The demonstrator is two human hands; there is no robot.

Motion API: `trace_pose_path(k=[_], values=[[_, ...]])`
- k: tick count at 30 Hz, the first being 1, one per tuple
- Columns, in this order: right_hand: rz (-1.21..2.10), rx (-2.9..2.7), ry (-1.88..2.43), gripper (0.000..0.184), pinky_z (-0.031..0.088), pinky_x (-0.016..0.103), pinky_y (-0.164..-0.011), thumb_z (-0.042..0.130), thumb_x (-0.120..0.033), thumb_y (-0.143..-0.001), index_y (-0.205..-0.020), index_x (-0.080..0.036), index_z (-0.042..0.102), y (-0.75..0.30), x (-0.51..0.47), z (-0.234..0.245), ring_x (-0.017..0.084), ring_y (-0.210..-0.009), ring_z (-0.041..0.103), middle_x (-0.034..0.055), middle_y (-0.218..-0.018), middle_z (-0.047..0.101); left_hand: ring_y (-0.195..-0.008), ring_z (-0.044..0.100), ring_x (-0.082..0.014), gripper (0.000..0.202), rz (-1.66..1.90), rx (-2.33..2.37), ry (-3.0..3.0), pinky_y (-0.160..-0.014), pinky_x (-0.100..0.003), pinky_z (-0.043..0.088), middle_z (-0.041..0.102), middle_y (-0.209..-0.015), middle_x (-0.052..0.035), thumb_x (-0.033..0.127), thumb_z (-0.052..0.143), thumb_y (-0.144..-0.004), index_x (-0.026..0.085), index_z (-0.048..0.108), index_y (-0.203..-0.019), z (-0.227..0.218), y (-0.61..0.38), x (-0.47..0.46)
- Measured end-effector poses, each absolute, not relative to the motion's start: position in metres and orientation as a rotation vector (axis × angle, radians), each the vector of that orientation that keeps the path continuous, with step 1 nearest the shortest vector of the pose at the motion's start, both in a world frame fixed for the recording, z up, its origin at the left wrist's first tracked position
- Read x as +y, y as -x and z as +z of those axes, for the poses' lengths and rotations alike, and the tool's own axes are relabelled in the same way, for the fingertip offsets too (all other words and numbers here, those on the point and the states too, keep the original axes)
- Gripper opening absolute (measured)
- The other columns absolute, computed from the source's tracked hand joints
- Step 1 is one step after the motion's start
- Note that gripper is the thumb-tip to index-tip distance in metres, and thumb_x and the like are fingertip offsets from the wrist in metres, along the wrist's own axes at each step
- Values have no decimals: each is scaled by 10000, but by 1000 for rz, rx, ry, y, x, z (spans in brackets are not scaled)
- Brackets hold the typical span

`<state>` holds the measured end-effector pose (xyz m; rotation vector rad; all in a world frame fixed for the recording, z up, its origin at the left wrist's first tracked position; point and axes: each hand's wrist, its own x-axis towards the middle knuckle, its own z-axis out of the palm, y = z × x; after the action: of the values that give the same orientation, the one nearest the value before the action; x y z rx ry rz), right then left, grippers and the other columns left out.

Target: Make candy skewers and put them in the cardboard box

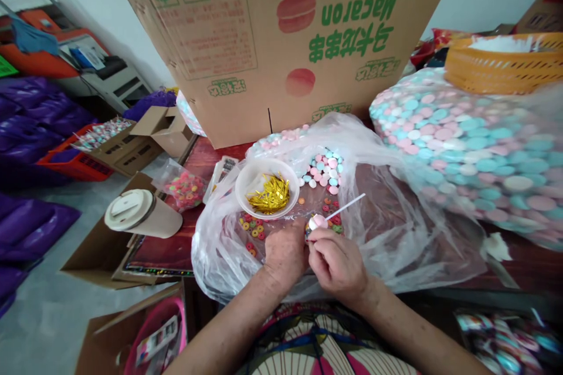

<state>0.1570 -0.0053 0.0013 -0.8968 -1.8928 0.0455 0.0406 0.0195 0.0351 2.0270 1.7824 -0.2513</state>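
My left hand (285,252) and my right hand (336,262) meet over a clear plastic sheet (396,228) on the table, both with fingers closed. Together they pinch a white stick (347,206) threaded with a pink candy disc (317,222) and small coloured rings. The stick points up and to the right. Loose coloured candy rings (251,228) lie on the plastic by my left hand. A white bowl (246,187) of gold twist ties (269,194) sits just beyond my hands. A small heap of pink, blue and white candy discs (324,170) lies behind the bowl.
A big "Macaron" cardboard box (281,41) stands behind the table. A large bag of pastel discs (475,146) fills the right, with an orange basket (501,67) on top. A lidded paper cup (141,214) and a small bag of rings (185,187) lie left. Open cartons (145,140) and purple bags (30,228) crowd the floor.
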Motion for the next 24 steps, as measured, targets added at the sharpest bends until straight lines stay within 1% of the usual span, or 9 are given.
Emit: trace_pose_path(k=[3, 6, 9, 12, 15, 17, 19, 21, 24], values=[[187, -1860, 909, 196, 540, 287, -686, 449, -15, -828, -885, -189, 517, -158, -4, 3, 161, -743, 616, 50, -757, 618, -830, 694, -270, 256, -90, 1811, -2112, -683, -331, 504, 713, -843, -90, 310, 431, -872, 194, 569, -1053, 25, -37, 19], [188, -1911, 941, 272, 556, 323, -766, 455, -27, -837, -1064, -154, 533, -163, -3, 2, 197, -873, 649, 94, -867, 655, -815, 689, -277, 216, -4, 1831, -2218, -715, -358, 504, 715, -854, -88, 259, 460, -838, 187, 590, -994, 19, -33, 19], [142, -2041, 918, 376, 567, 351, -789, 435, -14, -834, -1184, -128, 511, -171, -2, 0, 234, -982, 642, 132, -943, 664, -826, 684, -278, 197, 30, 1836, -2298, -750, -372, 499, 713, -872, -93, 203, 459, -817, 179, 602, -950, 18, -31, 19], [130, -2073, 852, 424, 565, 365, -831, 432, 2, -828, -1223, -138, 501, -178, 0, 1, 229, -997, 641, 128, -962, 668, -821, 685, -282, 209, 22, 1805, -2329, -737, -368, 502, 711, -841, -92, 197, 478, -794, 178, 606, -958, 19, -30, 19], [116, -2025, 888, 471, 553, 351, -870, 429, -3, -841, -1285, -153, 470, -181, 1, 2, 217, -1041, 632, 141, -1082, 657, -820, 686, -287, 258, 20, 1785, -2311, -718, -365, 506, 715, -846, -88, 228, 521, -774, 182, 599, -1015, 20, -29, 19], [64, -2041, 872, 528, 556, 344, -846, 416, 3, -844, -1348, -155, 421, -181, 1, 2, 214, -1018, 640, 130, -1063, 667, -813, 687, -284, 266, 31, 1763, -2295, -703, -358, 506, 717, -839, -85, 251, 524, -786, 184, 596, -1033, 19, -29, 19], [-3, -2075, 839, 554, 560, 333, -765, 412, 2, -847, -1381, -143, 390, -179, 2, 1, 209, -907, 658, 107, -939, 681, -800, 689, -276, 235, 61, 1716, -2309, -686, -348, 504, 718, -829, -82, 255, 507, -808, 182, 604, -1010, 18, -28, 18], [-52, -2123, 815, 522, 539, 318, -664, 412, -20, -863, -1374, -128, 400, -178, 3, -1, 198, -770, 643, 81, -819, 659, -781, 689, -269, 188, 102, 1671, -2352, -673, -337, 500, 716, -808, -82, 241, 491, -823, 175, 618, -945, 14, -26, 18], [-46, -2213, 795, 437, 480, 299, -574, 389, -81, -898, -1330, -126, 438, -176, 6, -2, 181, -667, 580, 57, -759, 610, -747, 684, -260, 143, 180, 1663, -2449, -658, -326, 492, 703, -763, -84, 222, 502, -831, 162, 628, -860, 8, -24, 17]])
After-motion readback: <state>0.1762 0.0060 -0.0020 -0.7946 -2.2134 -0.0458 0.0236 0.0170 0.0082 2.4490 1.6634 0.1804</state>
